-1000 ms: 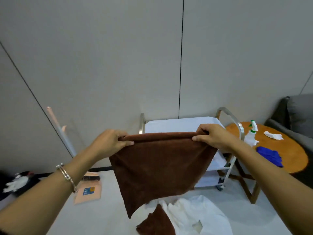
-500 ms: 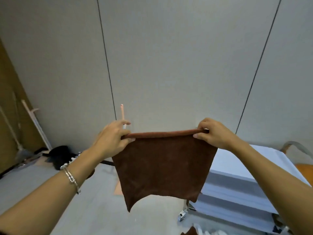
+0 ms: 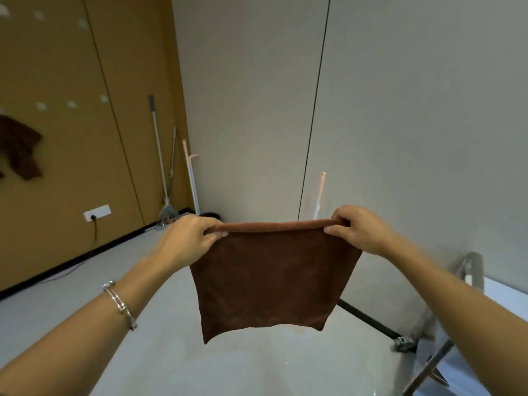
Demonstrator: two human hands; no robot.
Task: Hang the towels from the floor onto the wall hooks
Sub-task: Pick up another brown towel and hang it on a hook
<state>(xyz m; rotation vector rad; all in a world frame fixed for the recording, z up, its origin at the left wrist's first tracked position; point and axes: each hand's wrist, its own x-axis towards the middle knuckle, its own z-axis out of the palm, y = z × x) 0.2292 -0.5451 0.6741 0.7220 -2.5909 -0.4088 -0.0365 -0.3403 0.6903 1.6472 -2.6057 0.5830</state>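
Above floor, left hand (image 3: 187,241) and right hand (image 3: 361,230) pinch brown towel (image 3: 271,278) top corners, stretched flat.

Wall-hung brown towel (image 3: 20,147) cut by left edge, pale wall spots (image 3: 71,104) too blurred to identify, cart (image 3: 471,267) blurred, cropped

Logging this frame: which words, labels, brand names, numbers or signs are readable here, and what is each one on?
No readable text in this frame.
The brown towel, held by the left hand and right hand, shows no tag or print.
The wall socket shows no readable marking.
The cart is blurred; nothing can be read on it.
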